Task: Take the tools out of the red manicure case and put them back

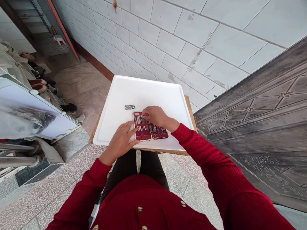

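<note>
An open manicure set case [144,135] with a dark red lining lies near the front edge of the white board. Slim metal tools [141,123] stand in a row under a red strap in its left half. Nail clippers [154,128] show in the right half, partly below my wrist. My left hand [122,139] rests with fingers spread at the case's left edge, thumb at its lower corner. Over the top of the tool row, my right hand [154,115] is pinched; whatever its fingertips grip is too small to tell. Another metal nail clipper [129,107] lies beyond the case, to the left.
The white board [148,91] sits on a wooden tabletop [191,111] against a tiled wall [165,41]. A grey patterned door [259,118] stands at right. To the left is a rack with several shoes [38,84].
</note>
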`<state>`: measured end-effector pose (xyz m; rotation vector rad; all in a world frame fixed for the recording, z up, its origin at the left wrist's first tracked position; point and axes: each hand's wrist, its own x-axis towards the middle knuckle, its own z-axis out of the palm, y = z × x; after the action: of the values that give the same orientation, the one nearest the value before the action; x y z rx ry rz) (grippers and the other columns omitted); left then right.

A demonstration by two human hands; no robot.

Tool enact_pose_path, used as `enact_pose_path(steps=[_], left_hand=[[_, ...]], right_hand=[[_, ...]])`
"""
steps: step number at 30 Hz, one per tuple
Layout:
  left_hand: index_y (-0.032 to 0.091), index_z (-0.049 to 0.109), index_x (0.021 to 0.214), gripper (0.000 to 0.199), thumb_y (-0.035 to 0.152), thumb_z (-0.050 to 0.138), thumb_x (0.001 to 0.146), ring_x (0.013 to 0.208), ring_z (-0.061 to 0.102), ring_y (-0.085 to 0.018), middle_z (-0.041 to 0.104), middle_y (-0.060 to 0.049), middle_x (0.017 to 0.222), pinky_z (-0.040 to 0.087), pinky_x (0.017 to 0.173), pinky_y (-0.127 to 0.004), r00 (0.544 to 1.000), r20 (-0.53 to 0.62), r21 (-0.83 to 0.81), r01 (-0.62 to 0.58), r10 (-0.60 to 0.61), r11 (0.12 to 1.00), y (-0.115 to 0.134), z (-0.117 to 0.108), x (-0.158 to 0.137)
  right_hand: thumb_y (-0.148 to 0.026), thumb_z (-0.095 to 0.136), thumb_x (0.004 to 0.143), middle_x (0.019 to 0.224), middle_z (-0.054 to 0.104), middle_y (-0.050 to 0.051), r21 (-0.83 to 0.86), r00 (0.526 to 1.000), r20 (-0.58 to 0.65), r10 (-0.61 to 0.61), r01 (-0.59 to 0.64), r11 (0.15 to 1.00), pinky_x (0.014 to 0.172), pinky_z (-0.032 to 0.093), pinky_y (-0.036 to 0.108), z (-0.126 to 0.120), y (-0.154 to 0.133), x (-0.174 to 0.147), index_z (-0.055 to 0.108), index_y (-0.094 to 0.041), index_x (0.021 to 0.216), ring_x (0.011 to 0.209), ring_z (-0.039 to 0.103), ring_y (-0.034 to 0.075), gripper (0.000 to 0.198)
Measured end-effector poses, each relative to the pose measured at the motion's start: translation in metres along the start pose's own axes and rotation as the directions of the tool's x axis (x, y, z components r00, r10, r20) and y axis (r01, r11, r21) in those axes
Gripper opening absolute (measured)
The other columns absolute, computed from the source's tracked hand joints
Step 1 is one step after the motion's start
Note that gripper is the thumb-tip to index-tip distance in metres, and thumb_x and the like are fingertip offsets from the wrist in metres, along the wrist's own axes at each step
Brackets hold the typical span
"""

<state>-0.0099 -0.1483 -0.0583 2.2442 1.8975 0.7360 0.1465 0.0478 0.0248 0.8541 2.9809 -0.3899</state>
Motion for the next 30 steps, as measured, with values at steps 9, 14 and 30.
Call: enact_pose_path(steps=[9, 14, 30], left_hand=[[0.02, 0.067, 0.14, 0.051, 0.054, 0.062, 0.102, 0.151, 0.048, -0.038, 0.053, -0.02, 0.16, 0.043, 0.125, -0.062, 0.999, -0.048, -0.013, -0.016, 0.015, 1.0, 0.0, 0.005, -0.001], [0.015, 0.067, 0.139, 0.053, 0.054, 0.06, 0.103, 0.152, 0.047, -0.04, 0.053, -0.023, 0.158, 0.042, 0.125, -0.061, 0.999, -0.034, 0.014, -0.027, 0.027, 1.0, 0.0, 0.005, 0.001], [0.016, 0.058, 0.143, 0.054, 0.054, 0.057, 0.104, 0.147, 0.051, -0.04, 0.054, -0.023, 0.157, 0.043, 0.122, -0.06, 0.997, -0.06, 0.032, -0.044, 0.046, 0.999, -0.002, 0.01, 0.005]], right_hand=[[-0.032, 0.058, 0.103, 0.104, 0.082, 0.016, -0.201, 0.989, 0.054, 0.138, -0.125, 0.972, 0.073, 0.047, 0.035, 0.005, -0.038, 0.007, 0.082, -0.016, 0.099, 0.096, 0.075, 0.03, 0.029], [-0.039, 0.062, 0.1, 0.108, 0.081, 0.022, -0.194, 0.965, 0.004, 0.263, -0.257, 0.947, 0.078, 0.054, 0.038, 0.017, -0.053, 0.011, 0.08, -0.011, 0.113, 0.103, 0.076, 0.035, 0.035], [-0.017, 0.076, 0.077, 0.095, 0.082, 0.02, -0.172, 0.91, 0.149, 0.388, -0.363, 0.916, 0.075, 0.061, 0.036, 0.002, -0.058, 0.043, 0.082, -0.01, 0.111, 0.094, 0.078, 0.036, 0.035]])
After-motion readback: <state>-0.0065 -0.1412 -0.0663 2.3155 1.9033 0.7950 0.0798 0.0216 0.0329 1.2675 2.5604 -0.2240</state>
